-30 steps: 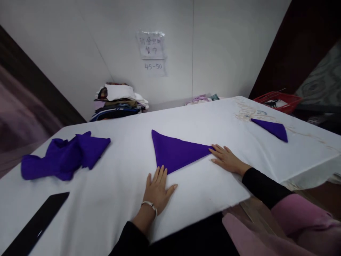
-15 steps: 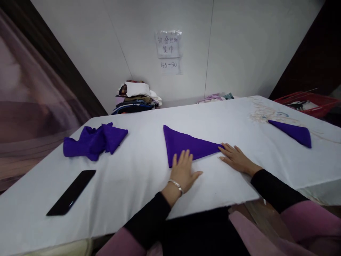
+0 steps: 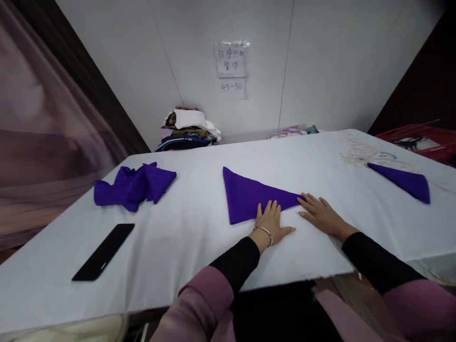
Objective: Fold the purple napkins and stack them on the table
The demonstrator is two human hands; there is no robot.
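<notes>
A purple cloth folded into a triangle (image 3: 249, 197) lies flat at the middle of the white table (image 3: 199, 237). My left hand (image 3: 270, 221) rests flat on the table with its spread fingers on the triangle's near edge. A bracelet circles that wrist. My right hand (image 3: 320, 214) lies flat and open too, fingertips touching the triangle's right tip. Neither hand holds anything.
A heap of crumpled purple cloth (image 3: 135, 187) sits at the left. A second folded purple triangle (image 3: 404, 181) lies at the far right. A black phone (image 3: 103, 251) lies near the front left edge. Stacked clothes (image 3: 188, 130) stand against the wall; a red basket (image 3: 423, 140) is beyond the right corner.
My left hand has slid rightward along the triangle's near edge, closer to my right hand. The right hand has stayed at the right tip. The view has turned left.
</notes>
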